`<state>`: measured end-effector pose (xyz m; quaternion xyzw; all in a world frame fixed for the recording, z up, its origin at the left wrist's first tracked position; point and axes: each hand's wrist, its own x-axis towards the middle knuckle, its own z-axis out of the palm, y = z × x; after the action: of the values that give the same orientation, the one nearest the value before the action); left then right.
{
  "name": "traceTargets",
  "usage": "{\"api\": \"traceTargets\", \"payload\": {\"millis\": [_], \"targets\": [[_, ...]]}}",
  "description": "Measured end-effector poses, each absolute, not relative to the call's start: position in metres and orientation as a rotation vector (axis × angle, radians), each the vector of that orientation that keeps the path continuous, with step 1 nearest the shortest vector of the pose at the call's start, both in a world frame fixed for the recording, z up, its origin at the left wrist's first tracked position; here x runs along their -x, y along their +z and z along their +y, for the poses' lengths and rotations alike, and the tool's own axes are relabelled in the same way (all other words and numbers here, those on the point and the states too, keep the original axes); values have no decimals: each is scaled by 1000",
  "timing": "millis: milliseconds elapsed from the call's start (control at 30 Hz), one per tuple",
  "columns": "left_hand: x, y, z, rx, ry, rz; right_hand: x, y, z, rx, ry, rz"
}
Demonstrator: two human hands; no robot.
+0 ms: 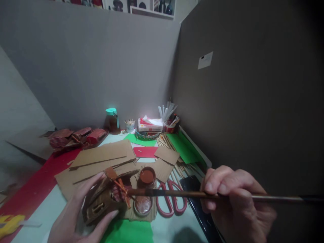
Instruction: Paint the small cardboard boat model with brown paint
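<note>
A small brown cardboard model [100,204] with a slot-shaped cutout sits in my left hand [73,216], its thumb and fingers closed around the sides. Crossed orange-brown strips [122,189] stand at the model's right end. My right hand [235,199] pinches a long paintbrush [179,193], held nearly level. Its bristles point left and reach the strips; whether they touch is hard to tell. Just beyond the brush stands an open jar of brown paint [147,175]. A second small round container [143,206] lies under the brush, partly covered by it.
Red-handled scissors [162,204] and a black flat device [197,206] lie near my right hand. Cardboard sheets [101,155] spread across the table. Behind are a tissue box [150,125], a teal-lidded jar [112,121] and reddish models [76,136]. A yellow cutter [11,224] lies front left.
</note>
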<state>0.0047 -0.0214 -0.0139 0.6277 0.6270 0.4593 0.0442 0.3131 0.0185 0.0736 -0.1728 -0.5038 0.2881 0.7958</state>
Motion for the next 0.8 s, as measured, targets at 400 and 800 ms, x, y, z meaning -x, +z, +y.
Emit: {"api": "traceTargets", "payload": {"millis": [400,800], "targets": [[-1,-16,-17,-1978,1488,1900,-328,60,18,355,666,-1292],[2,-21,-19,-1900,1424,1894,-326,60,20,339,749,-1310]]}}
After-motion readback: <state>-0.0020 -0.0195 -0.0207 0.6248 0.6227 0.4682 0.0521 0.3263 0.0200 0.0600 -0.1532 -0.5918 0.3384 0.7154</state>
